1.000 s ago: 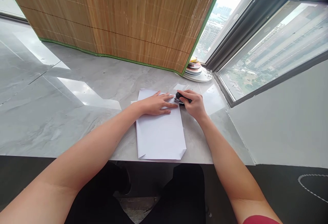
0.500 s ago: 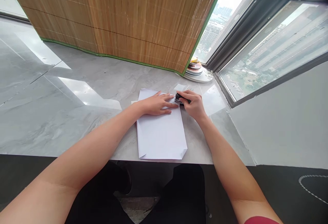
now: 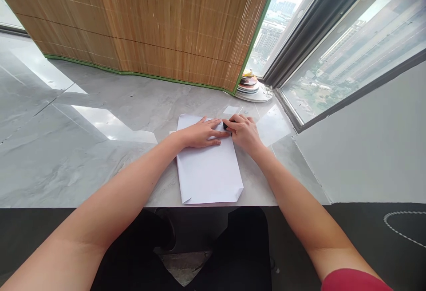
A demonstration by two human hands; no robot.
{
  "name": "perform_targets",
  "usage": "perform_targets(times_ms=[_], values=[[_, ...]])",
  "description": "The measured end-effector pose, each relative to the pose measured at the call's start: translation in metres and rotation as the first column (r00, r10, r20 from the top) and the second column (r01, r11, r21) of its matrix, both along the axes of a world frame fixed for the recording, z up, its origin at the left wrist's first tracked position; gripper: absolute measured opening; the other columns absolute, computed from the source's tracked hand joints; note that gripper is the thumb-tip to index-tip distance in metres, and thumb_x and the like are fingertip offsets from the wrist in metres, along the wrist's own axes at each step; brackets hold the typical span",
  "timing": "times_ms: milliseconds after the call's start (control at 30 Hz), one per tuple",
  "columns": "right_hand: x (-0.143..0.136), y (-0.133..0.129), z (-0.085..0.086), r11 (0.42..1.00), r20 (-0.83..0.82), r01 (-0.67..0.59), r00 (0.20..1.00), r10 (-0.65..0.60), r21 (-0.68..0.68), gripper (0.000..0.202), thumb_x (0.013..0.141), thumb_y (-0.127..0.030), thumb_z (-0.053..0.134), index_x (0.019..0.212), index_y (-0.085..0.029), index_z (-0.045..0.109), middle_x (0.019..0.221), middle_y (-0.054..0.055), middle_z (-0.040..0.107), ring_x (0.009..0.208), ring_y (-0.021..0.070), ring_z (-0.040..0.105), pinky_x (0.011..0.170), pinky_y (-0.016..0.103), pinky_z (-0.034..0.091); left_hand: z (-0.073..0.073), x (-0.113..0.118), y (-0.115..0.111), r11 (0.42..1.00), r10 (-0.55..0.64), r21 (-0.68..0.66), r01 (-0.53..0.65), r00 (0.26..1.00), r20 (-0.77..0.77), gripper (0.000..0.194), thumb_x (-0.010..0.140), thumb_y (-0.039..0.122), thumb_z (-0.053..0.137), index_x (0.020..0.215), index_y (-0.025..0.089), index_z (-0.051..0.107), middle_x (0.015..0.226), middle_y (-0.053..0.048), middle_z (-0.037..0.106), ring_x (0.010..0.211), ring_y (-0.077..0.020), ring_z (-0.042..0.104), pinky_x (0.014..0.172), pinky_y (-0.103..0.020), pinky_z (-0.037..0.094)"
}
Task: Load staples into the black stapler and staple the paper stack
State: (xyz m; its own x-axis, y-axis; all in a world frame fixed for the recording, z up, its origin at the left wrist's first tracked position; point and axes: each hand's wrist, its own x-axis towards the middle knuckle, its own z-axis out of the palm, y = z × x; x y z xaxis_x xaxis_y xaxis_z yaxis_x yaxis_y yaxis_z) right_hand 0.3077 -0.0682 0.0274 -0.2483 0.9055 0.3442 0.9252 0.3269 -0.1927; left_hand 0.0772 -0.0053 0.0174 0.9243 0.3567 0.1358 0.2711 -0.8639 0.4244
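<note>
White paper sheets (image 3: 209, 173) lie on the grey marbled ledge, with folded corners along their near edge. My left hand (image 3: 203, 133) rests flat on their upper part, fingers spread and pointing right. At the right edge of the paper, my right hand (image 3: 244, 131) is closed over a small black stapler (image 3: 226, 125). Only the stapler's front end shows; the palm and fingers cover the rest. The left fingertips lie close beside that end. Whether a staple is in the paper I cannot tell.
A bamboo blind (image 3: 149, 29) with green edging hangs over the back of the ledge (image 3: 109, 167). Stacked plates (image 3: 249, 86) stand in the window corner. A white wall (image 3: 366, 149) rises at the right. My legs are below the ledge's front edge.
My right hand has moved over the top of the stapler, with its fingers now laid across it and hiding most of it. My left hand stays on the paper. The view has shifted slightly.
</note>
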Motion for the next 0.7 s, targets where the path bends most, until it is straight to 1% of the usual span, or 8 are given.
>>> perform_targets(times_ms=[67,133,267,367,467,533,600,700], values=[[-0.001,-0.001,0.001,1.000,0.059,0.000,0.998,0.001,-0.013,0.039,0.101,-0.017,0.052,0.123,-0.032,0.080,0.106,0.009,0.073,0.106,0.0290,0.062,0.095,0.044,0.041,0.000,0.000,0.001,1.000,-0.006,0.007,0.006,1.000,-0.013,0.045,0.109,0.046,0.051,0.152,0.044,0.061,0.176,-0.004,0.033,0.161,-0.0345,0.032,0.132,-0.066,0.012],[0.003,-0.003,0.003,1.000,0.074,-0.008,0.997,0.009,-0.011,0.039,0.101,-0.019,0.053,0.130,-0.031,0.076,0.112,0.010,0.073,0.109,0.0303,0.061,0.096,0.044,0.041,0.000,-0.001,0.001,1.000,-0.003,0.009,0.004,1.000,-0.026,0.046,0.109,0.049,0.049,0.153,0.045,0.060,0.177,-0.003,0.031,0.162,-0.0344,0.030,0.132,-0.066,0.011],[0.025,-0.002,0.004,1.000,-0.007,0.008,1.000,-0.008,-0.002,0.057,0.095,-0.018,0.061,0.150,-0.031,0.061,0.121,0.009,0.072,0.114,0.0321,0.062,0.094,0.042,0.047,-0.001,-0.003,0.003,1.000,0.004,0.019,-0.003,0.998,-0.057,0.049,0.110,0.053,0.046,0.157,0.044,0.055,0.178,-0.005,0.029,0.164,-0.0342,0.025,0.133,-0.064,0.012],[0.043,0.002,0.001,0.994,-0.096,0.109,0.990,-0.106,0.021,0.057,0.090,-0.015,0.063,0.145,-0.030,0.065,0.117,0.009,0.073,0.111,0.0326,0.064,0.092,0.043,0.051,-0.002,-0.004,0.004,0.999,0.006,0.041,-0.002,0.995,-0.100,0.051,0.111,0.053,0.043,0.161,0.042,0.051,0.180,-0.007,0.025,0.165,-0.0337,0.024,0.132,-0.063,0.013],[0.054,0.006,-0.004,0.985,-0.198,0.168,0.967,-0.160,0.025,0.053,0.087,-0.021,0.069,0.139,-0.025,0.068,0.122,0.010,0.074,0.110,0.0323,0.066,0.093,0.044,0.053,-0.001,-0.003,0.004,0.998,0.026,0.060,-0.018,0.991,-0.130,0.059,0.111,0.055,0.043,0.167,0.036,0.042,0.180,-0.010,0.024,0.165,-0.0329,0.024,0.133,-0.061,0.013],[0.058,0.008,-0.006,0.983,-0.237,0.184,0.955,-0.180,-0.006,0.047,0.086,-0.027,0.072,0.132,-0.023,0.070,0.119,0.010,0.076,0.105,0.0306,0.068,0.093,0.044,0.054,0.001,-0.003,0.004,0.997,0.045,0.067,-0.035,0.987,-0.152,0.066,0.110,0.056,0.045,0.170,0.029,0.037,0.179,-0.014,0.024,0.166,-0.0328,0.023,0.134,-0.059,0.014],[0.060,0.009,-0.005,0.978,-0.235,0.203,0.950,-0.207,-0.040,0.040,0.085,-0.030,0.073,0.124,-0.022,0.073,0.112,0.009,0.077,0.098,0.0289,0.069,0.091,0.042,0.053,0.003,-0.003,0.003,0.996,0.059,0.070,-0.048,0.983,-0.172,0.069,0.109,0.056,0.045,0.169,0.023,0.038,0.179,-0.016,0.023,0.166,-0.0331,0.023,0.134,-0.057,0.014],[0.059,0.008,-0.004,0.977,-0.222,0.209,0.951,-0.215,-0.053,0.035,0.085,-0.031,0.073,0.119,-0.021,0.073,0.108,0.009,0.078,0.095,0.0274,0.069,0.088,0.040,0.052,0.004,-0.003,0.002,0.996,0.072,0.069,-0.061,0.982,-0.173,0.068,0.109,0.057,0.045,0.168,0.023,0.042,0.179,-0.015,0.024,0.165,-0.0327,0.024,0.134,-0.056,0.013]])
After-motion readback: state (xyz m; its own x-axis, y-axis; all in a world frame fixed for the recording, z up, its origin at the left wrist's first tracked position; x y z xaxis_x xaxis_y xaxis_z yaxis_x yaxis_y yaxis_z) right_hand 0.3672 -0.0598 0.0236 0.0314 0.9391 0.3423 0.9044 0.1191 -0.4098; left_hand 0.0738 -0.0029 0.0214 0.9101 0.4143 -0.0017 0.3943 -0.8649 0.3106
